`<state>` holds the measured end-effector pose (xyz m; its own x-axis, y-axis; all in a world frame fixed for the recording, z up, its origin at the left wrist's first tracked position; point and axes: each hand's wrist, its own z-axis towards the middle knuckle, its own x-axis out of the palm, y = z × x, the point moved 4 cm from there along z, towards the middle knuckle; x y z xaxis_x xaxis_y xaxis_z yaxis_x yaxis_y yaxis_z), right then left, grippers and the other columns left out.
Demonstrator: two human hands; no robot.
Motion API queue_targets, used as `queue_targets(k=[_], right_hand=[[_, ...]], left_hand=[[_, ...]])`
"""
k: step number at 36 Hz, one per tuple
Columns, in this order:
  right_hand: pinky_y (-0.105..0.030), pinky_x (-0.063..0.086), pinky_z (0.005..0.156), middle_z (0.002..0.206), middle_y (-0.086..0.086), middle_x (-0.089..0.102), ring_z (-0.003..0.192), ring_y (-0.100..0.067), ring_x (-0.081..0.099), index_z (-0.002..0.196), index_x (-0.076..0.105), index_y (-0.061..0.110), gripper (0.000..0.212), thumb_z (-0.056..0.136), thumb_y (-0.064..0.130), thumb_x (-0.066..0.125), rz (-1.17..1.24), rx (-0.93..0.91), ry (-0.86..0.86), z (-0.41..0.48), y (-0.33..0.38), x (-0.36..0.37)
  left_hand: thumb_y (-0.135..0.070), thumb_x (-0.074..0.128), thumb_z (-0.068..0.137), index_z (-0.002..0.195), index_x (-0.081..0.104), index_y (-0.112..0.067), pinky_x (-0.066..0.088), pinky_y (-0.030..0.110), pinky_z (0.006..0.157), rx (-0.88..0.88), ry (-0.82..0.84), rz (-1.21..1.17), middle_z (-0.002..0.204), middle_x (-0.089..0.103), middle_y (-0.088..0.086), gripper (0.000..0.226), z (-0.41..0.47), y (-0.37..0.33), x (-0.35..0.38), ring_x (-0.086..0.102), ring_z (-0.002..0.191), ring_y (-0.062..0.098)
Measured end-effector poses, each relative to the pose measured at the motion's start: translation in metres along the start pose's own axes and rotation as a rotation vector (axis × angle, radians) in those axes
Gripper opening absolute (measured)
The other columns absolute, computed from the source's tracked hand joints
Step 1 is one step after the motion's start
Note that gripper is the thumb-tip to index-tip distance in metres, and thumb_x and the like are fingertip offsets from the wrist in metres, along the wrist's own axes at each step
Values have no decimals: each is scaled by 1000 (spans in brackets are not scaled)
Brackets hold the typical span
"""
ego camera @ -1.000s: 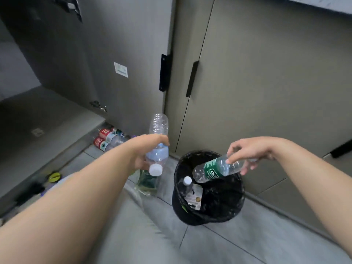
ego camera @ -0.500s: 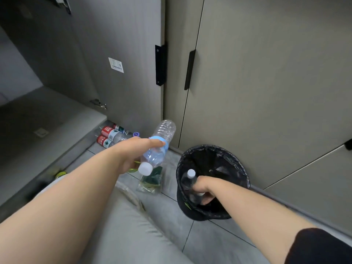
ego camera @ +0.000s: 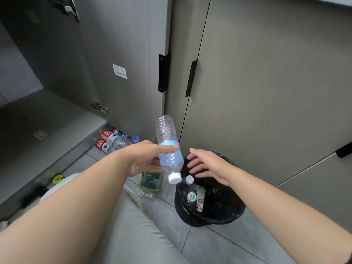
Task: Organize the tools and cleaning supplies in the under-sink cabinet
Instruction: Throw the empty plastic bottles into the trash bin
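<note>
Our left hand (ego camera: 144,161) grips the capped bottle (ego camera: 168,149); our right hand (ego camera: 207,164), fingers spread, hovers above the bin (ego camera: 234,212).

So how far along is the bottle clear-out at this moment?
Partly done. At least two capped bottles already lie in the black bin. The left hand holds a blue-labelled bottle beside it, cap down; the right hand is open and empty. Still left: red-labelled bottles on the floor by the cabinet door.

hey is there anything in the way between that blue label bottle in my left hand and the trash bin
Mostly clear. The blue-label bottle hangs cap-down by the black bin's near rim. Your open right hand hovers over the bin's mouth, partly in the path. Two bottles already lie inside.
</note>
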<state>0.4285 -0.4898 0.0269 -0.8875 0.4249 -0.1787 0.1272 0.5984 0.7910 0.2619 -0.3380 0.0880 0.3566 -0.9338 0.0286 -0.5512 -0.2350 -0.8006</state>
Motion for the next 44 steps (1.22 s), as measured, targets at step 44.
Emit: queue_targets(k=[44], right_hand=[[-47, 63, 71, 120, -21, 52, 83, -32, 75, 132, 22, 24, 71, 78, 31, 67, -837, 473, -90, -58, -10, -63]], left_hand=[[-32, 59, 101, 116, 64, -10, 56, 34, 74, -34, -237, 150, 93, 72, 8, 27, 0, 10, -4, 70, 81, 23]])
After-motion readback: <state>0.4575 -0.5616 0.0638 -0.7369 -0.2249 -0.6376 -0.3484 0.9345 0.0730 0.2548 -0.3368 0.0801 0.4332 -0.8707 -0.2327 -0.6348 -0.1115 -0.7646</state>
